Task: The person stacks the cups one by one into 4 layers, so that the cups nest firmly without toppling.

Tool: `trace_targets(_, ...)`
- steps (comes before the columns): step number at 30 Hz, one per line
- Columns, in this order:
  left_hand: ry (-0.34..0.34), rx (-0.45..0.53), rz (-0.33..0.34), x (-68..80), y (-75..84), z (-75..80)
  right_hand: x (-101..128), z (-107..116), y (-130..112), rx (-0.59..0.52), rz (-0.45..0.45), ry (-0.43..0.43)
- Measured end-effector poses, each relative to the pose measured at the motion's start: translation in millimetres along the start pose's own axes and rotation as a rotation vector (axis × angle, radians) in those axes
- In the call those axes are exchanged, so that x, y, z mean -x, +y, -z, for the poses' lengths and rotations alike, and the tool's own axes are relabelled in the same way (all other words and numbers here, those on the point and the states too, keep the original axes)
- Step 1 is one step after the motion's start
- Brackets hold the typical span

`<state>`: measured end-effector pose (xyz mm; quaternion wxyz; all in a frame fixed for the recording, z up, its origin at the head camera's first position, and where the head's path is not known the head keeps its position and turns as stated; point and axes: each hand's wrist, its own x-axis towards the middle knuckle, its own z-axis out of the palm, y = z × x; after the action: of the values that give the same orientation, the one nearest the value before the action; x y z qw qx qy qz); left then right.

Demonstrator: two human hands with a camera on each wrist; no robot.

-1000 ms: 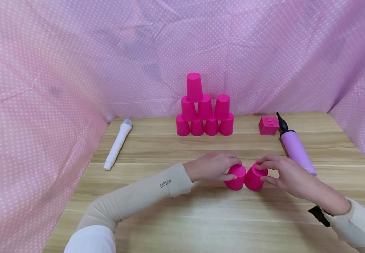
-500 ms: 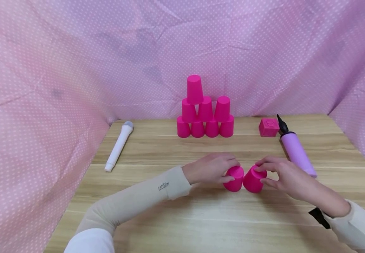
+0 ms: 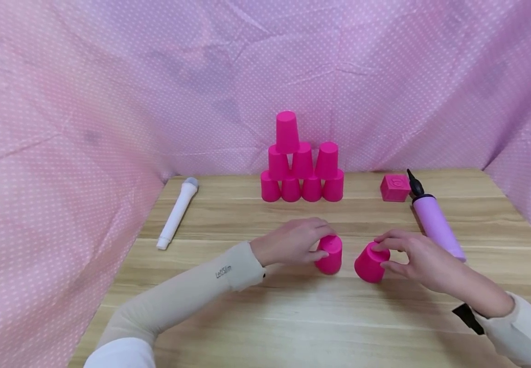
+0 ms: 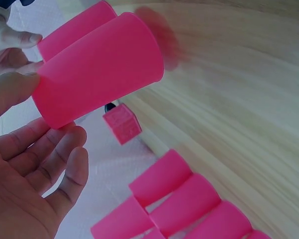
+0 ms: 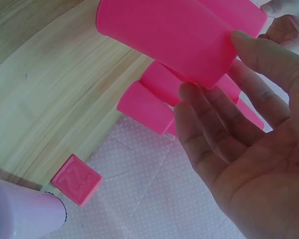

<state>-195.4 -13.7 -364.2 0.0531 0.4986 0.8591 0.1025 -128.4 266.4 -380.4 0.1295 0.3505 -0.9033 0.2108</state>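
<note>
Two upside-down pink cups stand near the middle of the wooden table (image 3: pixel 256 327). My left hand (image 3: pixel 318 245) grips the left cup (image 3: pixel 330 254) by its top; in the left wrist view my thumb and fingers (image 4: pixel 64 149) pinch that cup (image 4: pixel 99 69). My right hand (image 3: pixel 382 253) holds the right cup (image 3: pixel 369 263), which leans slightly, and the right wrist view shows my fingertips (image 5: pixel 199 94) on this cup (image 5: pixel 164 35). A small gap separates the two cups. A pyramid of pink cups (image 3: pixel 302 163) stands at the back of the table.
A white microphone (image 3: pixel 178 212) lies at the back left. A pink cube (image 3: pixel 395 187) and a purple hand pump (image 3: pixel 435 222) lie at the back right, the pump close behind my right hand. Pink dotted cloth (image 3: pixel 63 153) walls in the table.
My left hand has slid its cup to the left, away from the right cup, which it touched before. The right hand has stayed almost in place.
</note>
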Motion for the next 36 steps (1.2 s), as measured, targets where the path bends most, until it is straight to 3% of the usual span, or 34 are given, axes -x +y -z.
trace_targets(8,0.076,0.026,0.02,18.6,-13.9,9.6,0,-3,-1,-0.017,-0.037,-0.041)
trace_targets(16,0.176,0.047,0.014,36.0,-26.4,28.1,-2,-4,-2,0.001,-0.038,-0.027)
trace_targets(30,0.339,-0.007,0.037,50.5,-40.5,60.9,-32,4,-4,-0.054,0.103,0.119)
trace_targets(36,0.426,-0.005,0.05,52.6,-42.4,70.8,-52,15,-8,-0.041,0.111,0.162)
